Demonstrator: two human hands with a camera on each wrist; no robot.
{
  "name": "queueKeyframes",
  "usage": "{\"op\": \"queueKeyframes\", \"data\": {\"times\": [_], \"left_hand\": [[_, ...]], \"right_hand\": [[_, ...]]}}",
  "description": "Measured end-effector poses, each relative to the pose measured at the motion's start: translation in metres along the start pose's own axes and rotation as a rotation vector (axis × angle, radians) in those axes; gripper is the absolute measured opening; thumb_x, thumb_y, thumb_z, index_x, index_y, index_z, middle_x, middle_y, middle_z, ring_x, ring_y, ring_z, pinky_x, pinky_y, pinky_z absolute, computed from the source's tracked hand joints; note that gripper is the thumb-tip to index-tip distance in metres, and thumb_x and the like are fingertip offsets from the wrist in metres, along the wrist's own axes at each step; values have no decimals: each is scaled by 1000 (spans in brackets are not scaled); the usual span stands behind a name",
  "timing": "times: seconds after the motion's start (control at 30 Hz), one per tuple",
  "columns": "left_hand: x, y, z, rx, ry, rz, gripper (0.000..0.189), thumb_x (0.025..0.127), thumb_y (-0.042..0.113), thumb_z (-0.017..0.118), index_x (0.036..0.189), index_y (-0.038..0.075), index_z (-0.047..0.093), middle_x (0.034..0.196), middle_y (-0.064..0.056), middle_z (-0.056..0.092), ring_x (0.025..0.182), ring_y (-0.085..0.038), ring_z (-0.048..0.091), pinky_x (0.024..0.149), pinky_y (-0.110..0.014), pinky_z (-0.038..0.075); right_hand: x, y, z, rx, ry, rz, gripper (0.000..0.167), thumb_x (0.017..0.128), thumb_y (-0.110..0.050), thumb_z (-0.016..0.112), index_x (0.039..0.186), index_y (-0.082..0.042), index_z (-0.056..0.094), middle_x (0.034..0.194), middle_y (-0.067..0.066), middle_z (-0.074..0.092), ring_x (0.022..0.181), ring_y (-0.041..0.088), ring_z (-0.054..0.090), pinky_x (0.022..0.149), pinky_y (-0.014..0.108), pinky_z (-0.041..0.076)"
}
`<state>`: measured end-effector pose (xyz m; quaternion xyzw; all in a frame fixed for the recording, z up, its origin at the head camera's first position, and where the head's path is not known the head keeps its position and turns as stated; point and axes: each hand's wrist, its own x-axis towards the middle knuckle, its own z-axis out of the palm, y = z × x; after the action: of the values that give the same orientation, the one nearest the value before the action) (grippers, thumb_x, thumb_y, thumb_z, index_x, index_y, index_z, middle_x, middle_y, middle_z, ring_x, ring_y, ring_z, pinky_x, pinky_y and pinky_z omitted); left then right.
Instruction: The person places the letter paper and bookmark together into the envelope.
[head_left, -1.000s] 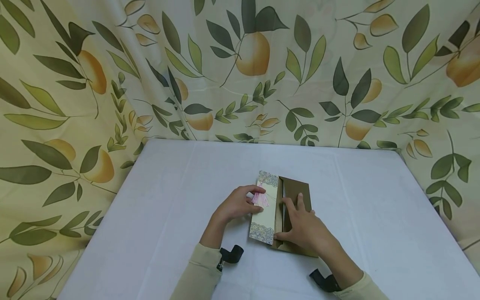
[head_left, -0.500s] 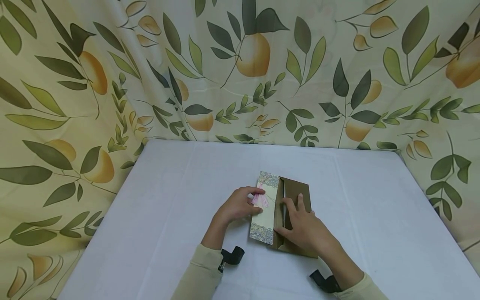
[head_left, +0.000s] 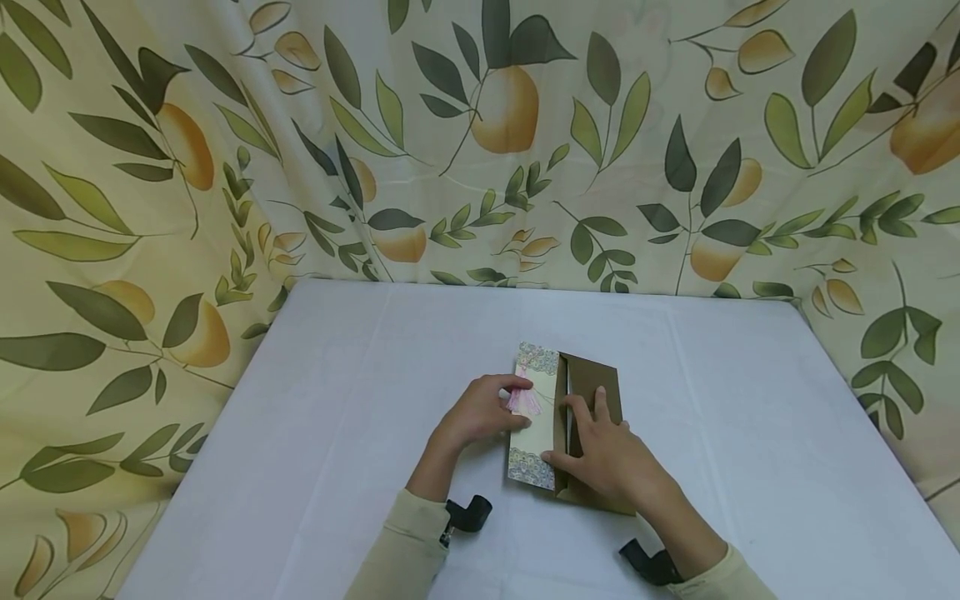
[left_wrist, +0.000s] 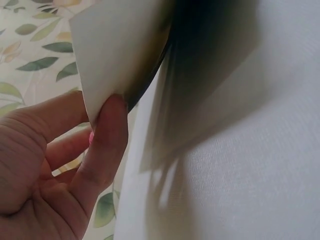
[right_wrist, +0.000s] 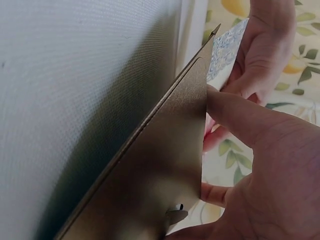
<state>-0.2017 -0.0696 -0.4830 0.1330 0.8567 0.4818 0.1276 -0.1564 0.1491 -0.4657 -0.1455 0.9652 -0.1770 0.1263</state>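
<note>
A cream card (head_left: 534, 433) with lace-patterned bands at both ends lies at the left side of a brown envelope (head_left: 596, 377). A pink tassel (head_left: 524, 402) hangs on the card. My left hand (head_left: 480, 410) pinches the card's left edge between thumb and fingers; its pale underside shows lifted and slightly bent in the left wrist view. My right hand (head_left: 613, 454) grips the envelope near its opening, with thumb and index finger spread along the edge. In the right wrist view the envelope stands tilted off the cloth. How deep the card sits inside is hidden.
White cloth (head_left: 360, 400) covers the table around the envelope. A fruit-and-leaf patterned curtain (head_left: 465, 200) hangs behind the table and at its sides. Black wrist mounts (head_left: 469, 514) sit at both cuffs.
The card and my left hand have shifted slightly right, toward the envelope. My right thumb has moved a little up and left, onto the card's edge. The envelope stays in place.
</note>
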Motion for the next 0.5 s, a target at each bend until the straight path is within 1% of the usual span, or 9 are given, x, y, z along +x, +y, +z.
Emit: {"op": "queueKeyframes", "data": {"times": [0.07, 0.17, 0.27, 0.33, 0.4, 0.5], "left_hand": [[1, 0, 1, 37, 12, 11, 53, 80, 5, 88, 131, 5, 70, 125, -10, 67, 89, -12, 57, 79, -29, 49], [2, 1, 2, 79, 29, 32, 54, 79, 6, 89, 130, 5, 71, 117, -8, 64, 91, -13, 53, 79, -29, 47], [2, 3, 3, 62, 32, 42, 54, 79, 3, 89, 130, 2, 70, 106, -5, 58, 79, -13, 53, 67, -26, 46], [2, 4, 3, 39, 31, 47, 54, 78, 0, 88, 129, 1, 70, 103, -4, 55, 74, -10, 54, 62, -24, 46], [2, 4, 4, 21, 24, 46, 54, 78, -1, 88, 129, 0, 70, 102, -3, 54, 72, -8, 57, 60, -22, 46], [3, 5, 5, 30, 5, 41, 54, 79, 0, 88, 130, 1, 70, 105, -4, 58, 73, -7, 59, 62, -23, 48]], "right_hand": [[0, 0, 0, 0, 2, 0, 91, 86, -62, 75, 150, -11, 35, 153, 50, 16, 103, 81, 44, 74, 75, 49], [0, 0, 0, 1, 3, 1, 91, 86, -62, 76, 150, -11, 35, 153, 50, 16, 103, 81, 44, 75, 76, 48], [0, 1, 1, -2, 4, -2, 91, 86, -61, 76, 150, -11, 35, 153, 50, 17, 103, 81, 45, 77, 76, 47], [0, 1, 1, -5, 6, -4, 91, 86, -61, 77, 150, -11, 35, 152, 50, 17, 103, 81, 45, 77, 76, 48], [1, 1, 1, -10, 6, -6, 92, 86, -61, 77, 150, -11, 36, 152, 50, 17, 102, 81, 46, 76, 76, 48], [1, 1, 2, -11, 2, -10, 94, 85, -63, 76, 151, -9, 36, 153, 50, 17, 102, 80, 46, 76, 75, 48]]}}
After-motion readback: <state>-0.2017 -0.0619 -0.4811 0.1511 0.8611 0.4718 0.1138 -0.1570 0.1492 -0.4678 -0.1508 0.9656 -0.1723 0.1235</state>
